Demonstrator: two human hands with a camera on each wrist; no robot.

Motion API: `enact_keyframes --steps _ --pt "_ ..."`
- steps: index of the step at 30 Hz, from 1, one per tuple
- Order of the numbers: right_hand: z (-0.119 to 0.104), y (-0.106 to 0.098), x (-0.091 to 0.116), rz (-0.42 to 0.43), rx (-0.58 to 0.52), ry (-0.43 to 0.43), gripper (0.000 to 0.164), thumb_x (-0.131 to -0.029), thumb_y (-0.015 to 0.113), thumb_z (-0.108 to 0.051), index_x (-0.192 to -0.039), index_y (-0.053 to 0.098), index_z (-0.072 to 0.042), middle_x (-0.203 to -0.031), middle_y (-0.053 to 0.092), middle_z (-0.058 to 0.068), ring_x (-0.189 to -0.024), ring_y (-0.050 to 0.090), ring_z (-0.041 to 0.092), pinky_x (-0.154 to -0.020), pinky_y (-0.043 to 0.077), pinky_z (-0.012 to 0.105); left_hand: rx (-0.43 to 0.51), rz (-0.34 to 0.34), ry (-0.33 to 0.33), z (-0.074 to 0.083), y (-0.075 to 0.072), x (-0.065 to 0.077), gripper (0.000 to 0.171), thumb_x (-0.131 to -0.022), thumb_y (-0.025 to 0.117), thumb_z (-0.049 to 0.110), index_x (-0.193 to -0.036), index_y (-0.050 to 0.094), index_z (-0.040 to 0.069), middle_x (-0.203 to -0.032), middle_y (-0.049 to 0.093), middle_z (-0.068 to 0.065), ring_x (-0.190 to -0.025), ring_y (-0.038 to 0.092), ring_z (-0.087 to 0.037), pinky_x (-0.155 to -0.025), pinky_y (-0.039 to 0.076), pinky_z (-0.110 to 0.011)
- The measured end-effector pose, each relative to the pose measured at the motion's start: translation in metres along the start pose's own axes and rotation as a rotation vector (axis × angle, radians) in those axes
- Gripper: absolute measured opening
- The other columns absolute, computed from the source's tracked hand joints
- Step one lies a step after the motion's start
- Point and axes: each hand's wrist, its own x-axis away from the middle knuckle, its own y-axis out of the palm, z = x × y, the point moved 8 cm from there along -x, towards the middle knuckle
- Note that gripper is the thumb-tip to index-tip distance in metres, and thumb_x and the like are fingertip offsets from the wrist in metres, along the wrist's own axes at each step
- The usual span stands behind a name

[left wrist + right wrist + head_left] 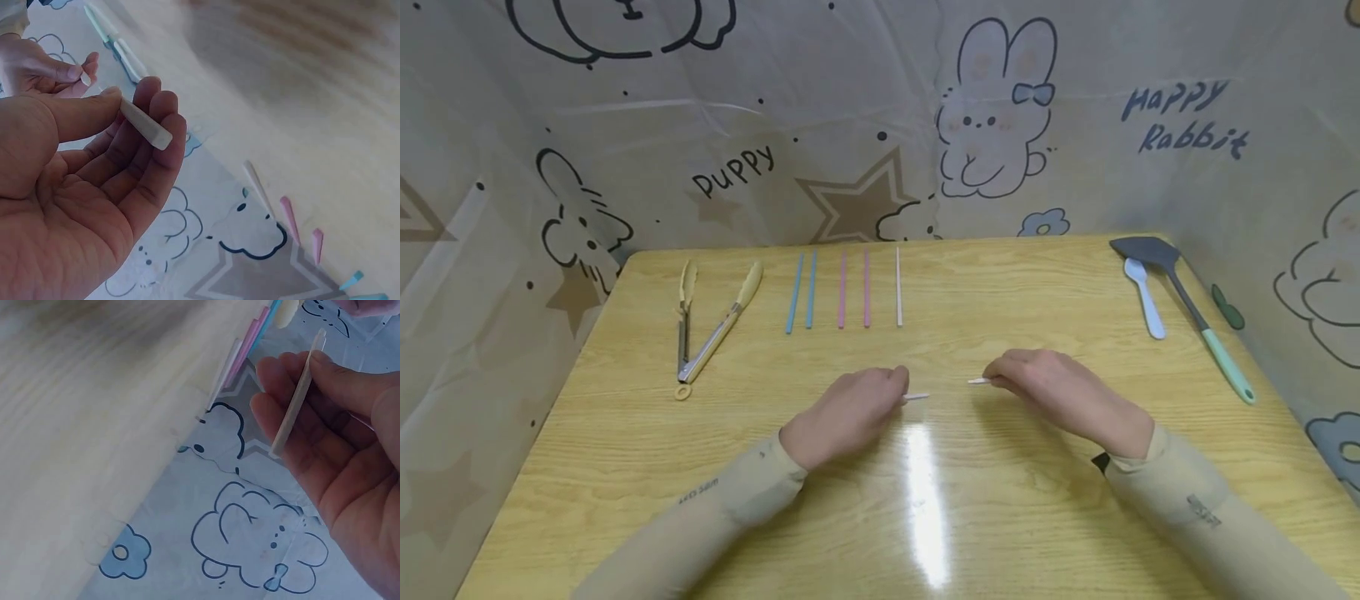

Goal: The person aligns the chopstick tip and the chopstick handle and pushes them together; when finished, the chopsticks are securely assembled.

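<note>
My left hand (850, 412) pinches a short white stick (145, 124) between thumb and fingers. Its blunt, squared end shows in the left wrist view. Across a small gap, my right hand (1063, 396) pinches another white stick (292, 409), which narrows at one end in the right wrist view. Both hands are low over the middle of the table, and the sticks' ends point toward each other without touching. Beyond them lies a white chopstick (898, 287), beside two pink chopsticks (867, 289) and two blue chopsticks (810, 290).
Cream-handled tongs (711, 333) lie spread at the left of the wooden table (1015, 292). On the right are a light blue spoon (1146, 300) and a dark spatula (1187, 296) with a mint handle. A printed cloth (865, 100) hangs behind and at the sides.
</note>
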Motion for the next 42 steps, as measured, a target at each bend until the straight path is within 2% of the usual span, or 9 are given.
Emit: enact_keyframes --steps 6,10,15,19,31,42 --pt "-0.001 -0.012 -0.009 0.023 0.045 0.005 0.013 -0.087 0.074 -0.003 -0.100 0.073 -0.007 -0.089 0.069 -0.002 -0.076 0.066 0.009 -0.065 0.057 0.027 -0.013 0.029 -0.016 -0.002 -0.014 -0.011 0.016 -0.098 0.061 0.007 -0.087 0.050 0.006 -0.069 0.047 0.000 -0.059 0.044 -0.013 -0.047 0.042 -0.022" --pt "-0.003 -0.020 -0.016 0.067 0.064 -0.019 0.013 -0.086 0.076 -0.002 -0.098 0.073 -0.007 -0.086 0.068 -0.003 -0.073 0.065 0.009 -0.062 0.056 0.027 -0.011 0.045 -0.027 -0.003 -0.023 -0.018 0.012 -0.099 0.059 0.008 -0.090 0.053 0.004 -0.073 0.053 -0.002 -0.061 0.047 -0.013 -0.047 0.043 -0.022" --pt "-0.007 -0.028 -0.025 0.124 0.056 -0.056 0.012 -0.086 0.075 -0.003 -0.097 0.073 -0.006 -0.084 0.068 -0.002 -0.072 0.065 0.009 -0.062 0.056 0.029 0.011 0.055 -0.048 -0.004 -0.033 -0.025 0.007 -0.100 0.058 0.006 -0.094 0.056 0.002 -0.078 0.057 -0.005 -0.064 0.051 -0.014 -0.051 0.045 -0.021" --pt "-0.010 -0.032 -0.030 0.135 0.051 -0.062 0.012 -0.086 0.076 -0.004 -0.097 0.073 -0.006 -0.083 0.068 -0.002 -0.070 0.064 0.009 -0.061 0.056 0.028 0.023 0.070 -0.048 -0.005 -0.038 -0.028 0.005 -0.099 0.059 0.005 -0.097 0.057 0.001 -0.081 0.059 -0.006 -0.067 0.052 -0.015 -0.054 0.047 -0.022" --pt "-0.015 -0.036 -0.036 0.151 0.026 -0.086 0.011 -0.087 0.075 -0.005 -0.098 0.072 -0.005 -0.083 0.067 -0.002 -0.069 0.063 0.007 -0.061 0.055 0.027 0.010 0.102 -0.050 -0.005 -0.047 -0.032 0.006 -0.099 0.059 0.005 -0.096 0.058 0.001 -0.082 0.060 -0.006 -0.070 0.056 -0.016 -0.056 0.048 -0.022" --pt "-0.017 -0.037 -0.039 0.168 0.030 -0.090 0.013 -0.085 0.076 -0.001 -0.097 0.072 -0.004 -0.083 0.068 -0.001 -0.068 0.063 0.008 -0.060 0.055 0.027 0.009 0.125 -0.034 -0.004 -0.050 -0.032 0.005 -0.098 0.059 0.004 -0.095 0.056 0.002 -0.080 0.058 -0.005 -0.069 0.054 -0.016 -0.057 0.048 -0.024"
